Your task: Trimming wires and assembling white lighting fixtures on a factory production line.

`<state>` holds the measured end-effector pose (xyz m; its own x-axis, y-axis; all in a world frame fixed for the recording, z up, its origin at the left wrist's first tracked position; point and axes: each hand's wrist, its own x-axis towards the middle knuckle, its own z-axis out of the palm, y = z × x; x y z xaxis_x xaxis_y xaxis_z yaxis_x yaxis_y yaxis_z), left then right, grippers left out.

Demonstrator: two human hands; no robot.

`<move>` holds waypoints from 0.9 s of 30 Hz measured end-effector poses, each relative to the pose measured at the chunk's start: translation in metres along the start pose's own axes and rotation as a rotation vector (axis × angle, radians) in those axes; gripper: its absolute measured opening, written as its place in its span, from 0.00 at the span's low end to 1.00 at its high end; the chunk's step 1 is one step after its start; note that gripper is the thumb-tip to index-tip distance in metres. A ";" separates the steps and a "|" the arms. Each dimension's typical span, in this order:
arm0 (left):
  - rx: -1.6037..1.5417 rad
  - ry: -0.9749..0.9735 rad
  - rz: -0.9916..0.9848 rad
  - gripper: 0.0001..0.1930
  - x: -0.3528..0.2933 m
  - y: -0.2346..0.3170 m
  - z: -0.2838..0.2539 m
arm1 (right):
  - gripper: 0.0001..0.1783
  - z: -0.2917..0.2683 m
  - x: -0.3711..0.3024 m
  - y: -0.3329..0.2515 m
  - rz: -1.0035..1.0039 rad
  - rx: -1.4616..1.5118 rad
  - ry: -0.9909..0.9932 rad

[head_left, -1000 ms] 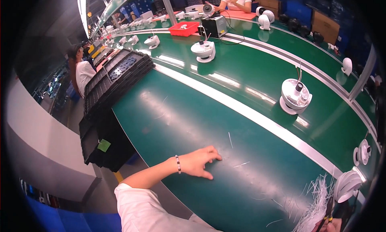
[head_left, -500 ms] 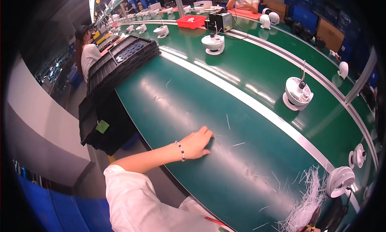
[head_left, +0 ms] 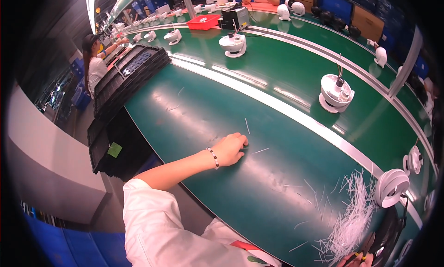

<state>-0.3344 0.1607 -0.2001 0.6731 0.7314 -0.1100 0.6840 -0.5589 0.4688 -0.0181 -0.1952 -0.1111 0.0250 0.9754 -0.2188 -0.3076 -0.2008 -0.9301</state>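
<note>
Hovering or resting at the centre of the frame with the left hand (head_left: 229,150) on or just above the green table (head_left: 194,114), near a loose white strip (head_left: 261,151), with fingers bent together, thumb apart; cannot tell whether pinching anything. Gripping pliers (head_left: 368,242) at the lower right edge with the right hand (head_left: 356,263), fingers curled round, beside heaped white strips (head_left: 354,218).

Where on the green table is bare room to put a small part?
Best room: the table between the black trays and the left hand; a few thin strips lie there. A second patch is bordered by the left hand, the near edge and white heap. Crowded: the right end, with the heap, round white part, and right hand holding pliers.
</note>
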 end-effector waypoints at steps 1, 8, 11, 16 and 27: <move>-0.020 0.062 0.089 0.12 0.002 0.001 0.009 | 0.16 0.000 -0.001 0.000 -0.001 0.000 0.001; -0.181 0.010 0.449 0.06 0.043 0.064 0.055 | 0.22 -0.003 -0.002 0.014 -0.053 -0.086 0.122; -0.298 -0.093 0.556 0.07 0.044 0.106 0.078 | 0.26 0.002 0.005 0.016 -0.088 -0.167 0.340; -0.426 -0.068 0.757 0.12 0.036 0.136 0.060 | 0.24 -0.007 0.007 0.015 -0.145 -0.063 0.445; 0.123 -0.013 0.182 0.05 0.075 -0.022 -0.034 | 0.33 0.012 0.006 -0.001 -0.109 -0.124 0.435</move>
<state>-0.3088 0.2411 -0.1893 0.7918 0.6092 -0.0445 0.5791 -0.7255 0.3719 -0.0289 -0.1879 -0.1081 0.4559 0.8681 -0.1963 -0.1653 -0.1341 -0.9771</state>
